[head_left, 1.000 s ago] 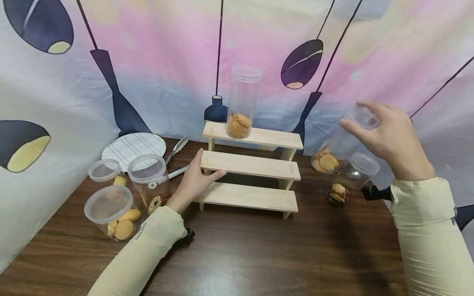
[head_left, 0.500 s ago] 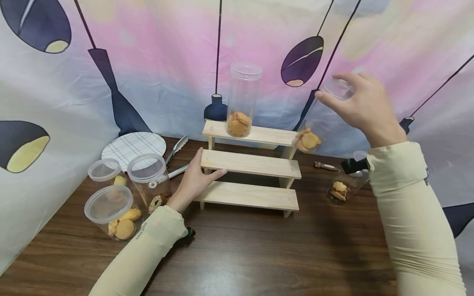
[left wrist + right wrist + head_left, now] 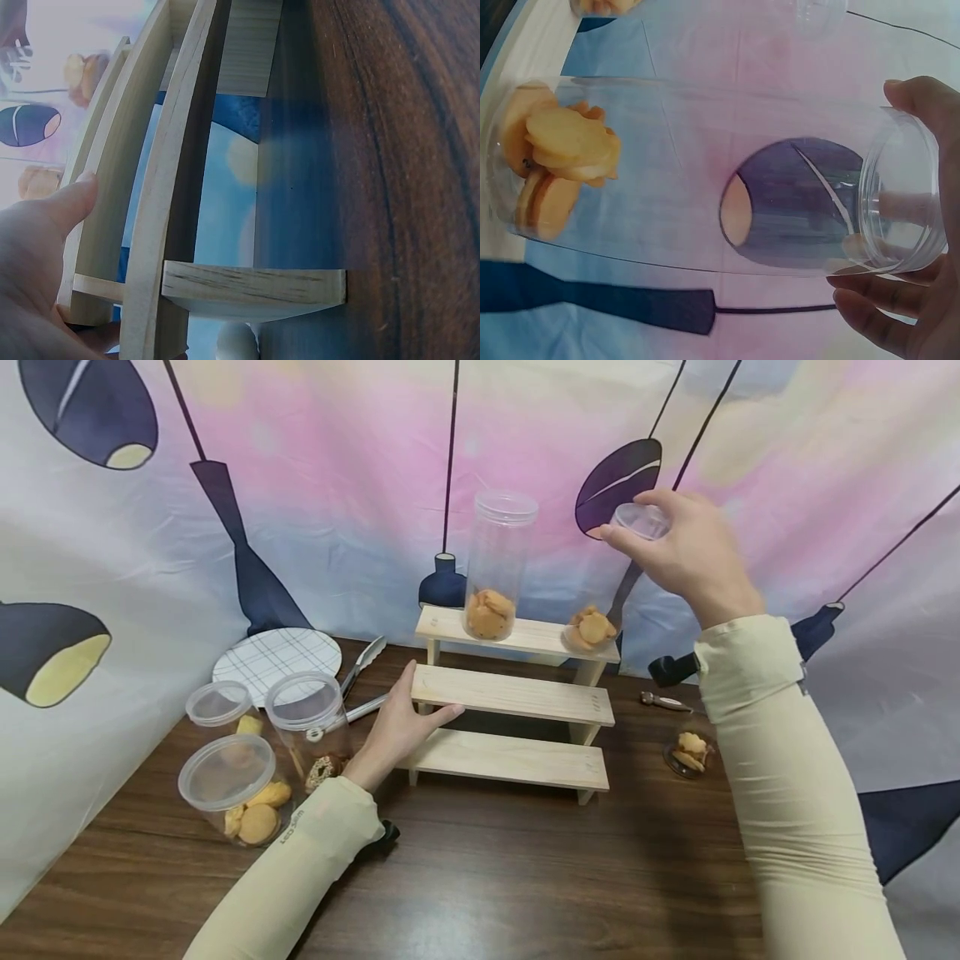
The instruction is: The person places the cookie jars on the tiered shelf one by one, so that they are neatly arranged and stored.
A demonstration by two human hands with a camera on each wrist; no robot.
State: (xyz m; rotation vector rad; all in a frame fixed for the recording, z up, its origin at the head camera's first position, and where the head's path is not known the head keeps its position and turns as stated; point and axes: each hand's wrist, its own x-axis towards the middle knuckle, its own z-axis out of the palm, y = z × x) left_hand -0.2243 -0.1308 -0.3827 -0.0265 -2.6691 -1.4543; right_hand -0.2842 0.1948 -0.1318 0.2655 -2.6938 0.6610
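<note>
In the right grip (image 3: pixel 690 547) I see a colourless jar (image 3: pixel 697 180), golden-tan cookies (image 3: pixel 570 146) showing through. The left grip (image 3: pixel 401 718) is on a stand (image 3: pixel 517 692) of pale cream wood; beneath both, the worktop (image 3: pixel 525 877) is dark brown, streaked with grain. Left of the left grip, a white plate (image 3: pixel 276 658) bears a thin dark grid. Behind, the cloth (image 3: pixel 352 485) blends pink, blue and cream, with navy lamps (image 3: pixel 93 410).

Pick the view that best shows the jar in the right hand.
Right wrist: the jar spans the frame, cookies clear. Head shows it small, partly behind the hand; left wrist, blurred, near a corner.
</note>
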